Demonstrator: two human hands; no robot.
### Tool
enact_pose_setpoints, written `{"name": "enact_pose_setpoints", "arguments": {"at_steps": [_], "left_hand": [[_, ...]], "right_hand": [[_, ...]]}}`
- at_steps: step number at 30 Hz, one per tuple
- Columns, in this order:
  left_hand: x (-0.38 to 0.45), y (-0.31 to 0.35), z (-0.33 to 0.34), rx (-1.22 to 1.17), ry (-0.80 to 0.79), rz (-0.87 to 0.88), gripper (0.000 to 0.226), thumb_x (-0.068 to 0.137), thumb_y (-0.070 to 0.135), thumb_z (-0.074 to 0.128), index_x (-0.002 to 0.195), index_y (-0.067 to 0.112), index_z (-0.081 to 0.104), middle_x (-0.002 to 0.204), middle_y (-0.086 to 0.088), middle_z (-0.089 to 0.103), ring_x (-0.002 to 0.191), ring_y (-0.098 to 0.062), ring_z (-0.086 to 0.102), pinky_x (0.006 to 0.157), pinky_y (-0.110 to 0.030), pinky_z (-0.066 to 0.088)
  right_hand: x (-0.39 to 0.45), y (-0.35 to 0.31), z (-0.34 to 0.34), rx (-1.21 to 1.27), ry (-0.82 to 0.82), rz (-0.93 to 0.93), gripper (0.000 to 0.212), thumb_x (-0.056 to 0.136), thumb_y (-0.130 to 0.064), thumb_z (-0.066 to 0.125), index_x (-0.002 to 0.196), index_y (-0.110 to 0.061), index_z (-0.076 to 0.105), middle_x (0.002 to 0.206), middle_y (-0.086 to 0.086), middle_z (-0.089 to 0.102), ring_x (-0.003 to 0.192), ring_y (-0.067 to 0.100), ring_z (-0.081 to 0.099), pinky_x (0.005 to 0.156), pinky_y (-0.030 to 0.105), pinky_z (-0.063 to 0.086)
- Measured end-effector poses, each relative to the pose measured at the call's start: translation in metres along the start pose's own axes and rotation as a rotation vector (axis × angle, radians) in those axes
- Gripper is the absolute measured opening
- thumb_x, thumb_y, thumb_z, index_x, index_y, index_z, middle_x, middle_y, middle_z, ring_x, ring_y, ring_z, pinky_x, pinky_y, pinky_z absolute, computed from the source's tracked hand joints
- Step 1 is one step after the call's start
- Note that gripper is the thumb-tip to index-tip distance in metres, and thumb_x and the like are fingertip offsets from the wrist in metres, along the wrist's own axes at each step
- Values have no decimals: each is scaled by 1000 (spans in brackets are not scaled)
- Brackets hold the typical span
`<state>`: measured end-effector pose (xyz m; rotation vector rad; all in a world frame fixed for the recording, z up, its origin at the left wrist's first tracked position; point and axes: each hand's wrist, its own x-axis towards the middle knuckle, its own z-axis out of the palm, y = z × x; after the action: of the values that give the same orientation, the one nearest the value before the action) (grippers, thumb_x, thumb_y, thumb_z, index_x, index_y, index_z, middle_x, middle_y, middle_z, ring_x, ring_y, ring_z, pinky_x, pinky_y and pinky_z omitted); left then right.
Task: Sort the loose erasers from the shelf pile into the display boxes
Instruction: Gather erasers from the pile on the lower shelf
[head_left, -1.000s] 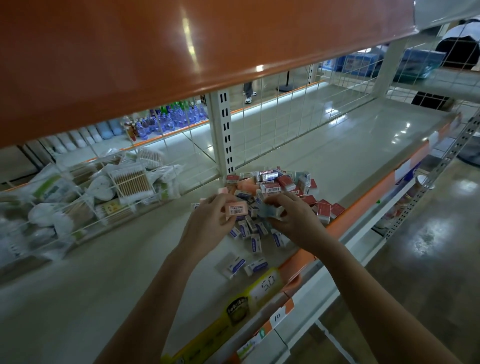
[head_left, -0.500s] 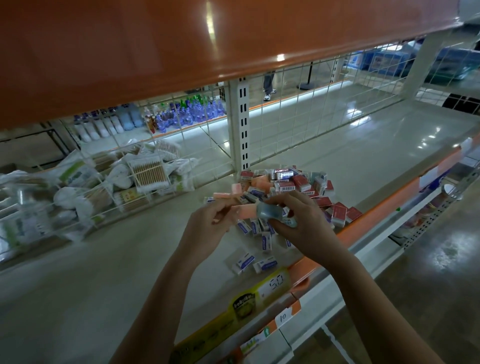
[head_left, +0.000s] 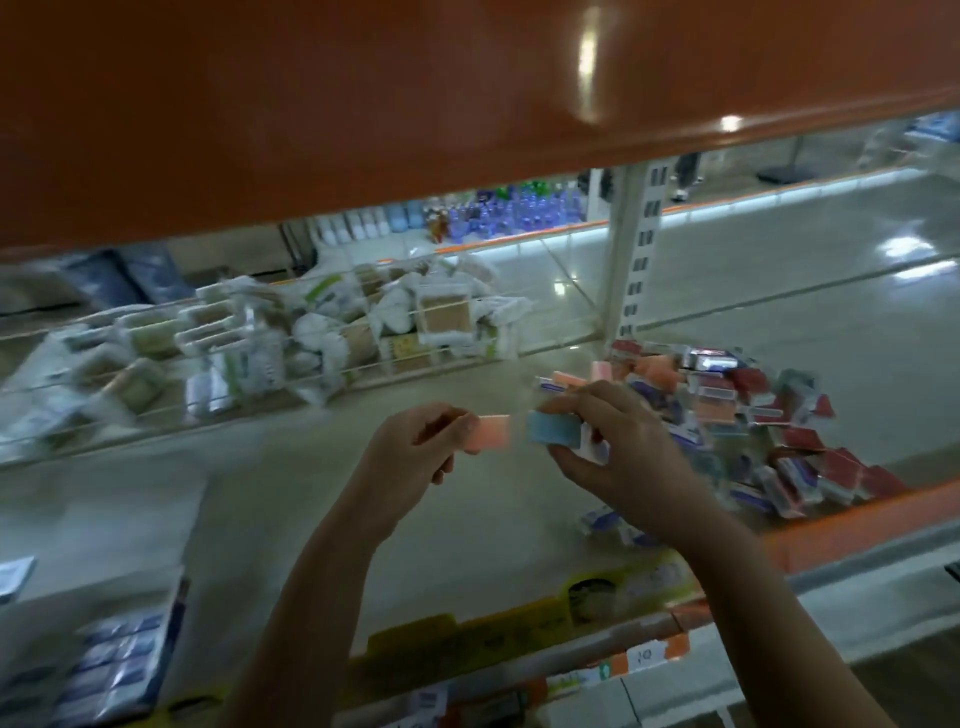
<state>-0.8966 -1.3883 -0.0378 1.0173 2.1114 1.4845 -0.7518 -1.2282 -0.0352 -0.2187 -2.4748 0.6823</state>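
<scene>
Pink eraser (head_left: 491, 435) at frame centre, pinched by left hand (head_left: 415, 457). Just right of it, blue eraser (head_left: 553, 428), gripped w/ other small packs by right hand (head_left: 618, 457); the two erasers nearly touch. Eraser pile (head_left: 753, 421) on shelf (head_left: 493, 509) at mid-right. Display box (head_left: 114, 670) lower left. Wire basket (head_left: 311, 338) of packets upper left, blurred.

I am counting two hands, the left hand (head_left: 415, 457) and the right hand (head_left: 631, 462), at frame centre. I am seeing one pink eraser (head_left: 488, 435), one blue eraser (head_left: 551, 430), and one eraser pile (head_left: 753, 410) at right, too blurred to count.
</scene>
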Motion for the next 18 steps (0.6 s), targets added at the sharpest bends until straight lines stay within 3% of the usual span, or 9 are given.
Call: {"name": "enact_pose_setpoints", "arguments": {"at_steps": [3, 5, 12, 18], "left_hand": [[-23, -5, -34, 2, 103, -29, 14, 92, 19, 55, 85, 23, 65, 55, 15, 61, 47, 1, 46, 46, -11, 36], [-41, -9, -58, 17, 184, -40, 13, 92, 20, 56, 85, 23, 66, 54, 15, 60, 46, 2, 46, 45, -10, 36], [-107, -35, -140, 57, 401, -86, 23, 90, 14, 58, 74, 29, 65, 47, 11, 57, 40, 1, 43, 43, -11, 35], [-159, -64, -211, 115, 446, -187, 16, 90, 22, 58, 78, 30, 66, 49, 8, 55, 45, -3, 47, 48, -17, 39]], "right_hand": [[17, -24, 23, 8, -54, -120, 35, 72, -6, 77, 105, -9, 66, 100, 7, 62, 86, -6, 35, 80, 4, 31], [27, -44, 39, 61, -111, -148, 35, 74, -7, 75, 107, -11, 65, 102, 5, 60, 88, -2, 39, 78, -2, 29], [46, -122, 103, 177, -253, -281, 33, 79, -13, 71, 111, -16, 62, 104, -8, 50, 90, 1, 42, 75, 2, 33], [55, -189, 156, 242, -309, -372, 32, 76, -11, 73, 106, -13, 65, 99, -11, 49, 88, -1, 42, 74, 4, 34]]}}
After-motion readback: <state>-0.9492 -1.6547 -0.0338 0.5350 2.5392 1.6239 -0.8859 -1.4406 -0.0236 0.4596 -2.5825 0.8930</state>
